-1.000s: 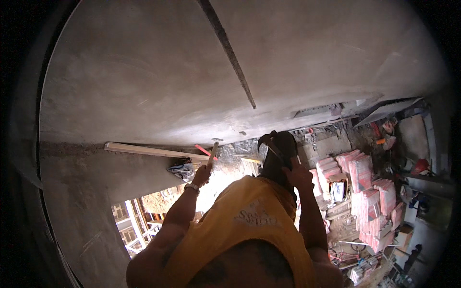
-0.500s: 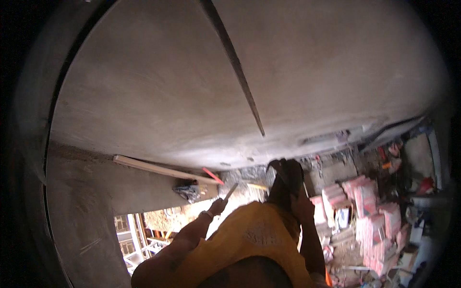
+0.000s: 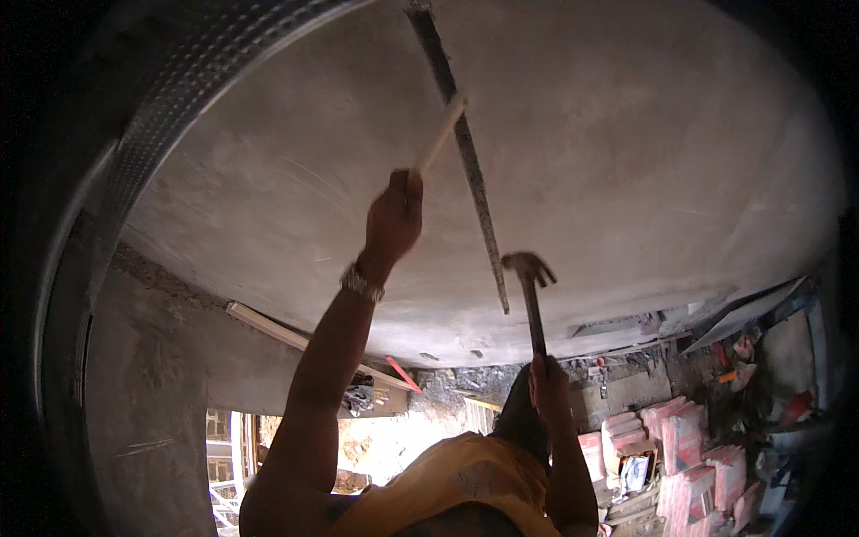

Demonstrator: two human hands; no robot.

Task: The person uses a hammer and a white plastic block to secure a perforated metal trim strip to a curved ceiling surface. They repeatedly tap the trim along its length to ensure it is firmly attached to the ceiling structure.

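Observation:
My left hand [image 3: 394, 217], raised toward the plastered wall [image 3: 608, 134], is closed around a slim bar that looks like a chisel [image 3: 438, 141]. Its far end is at the edge of a long dark groove [image 3: 474, 183] cut in the wall; motion smears it, and whether it touches cannot be told. Lower down on the right, my right hand [image 3: 549, 390] grips a claw hammer [image 3: 534, 309] by its handle. The hammer's head points up, near the groove's narrow lower end, apart from the chisel.
Pink-and-white packs [image 3: 682, 438] are stacked at the lower right, beside an open cardboard box [image 3: 636, 467]. A pale plank [image 3: 268, 327] and a red strip [image 3: 403, 374] lie at the left near the wall's foot. A perforated metal strip [image 3: 192, 94] curves along the upper left.
My left hand has risen with the chisel from low near my body to the groove. My right hand has brought the hammer into plainer view, its head higher. The view has shifted slightly.

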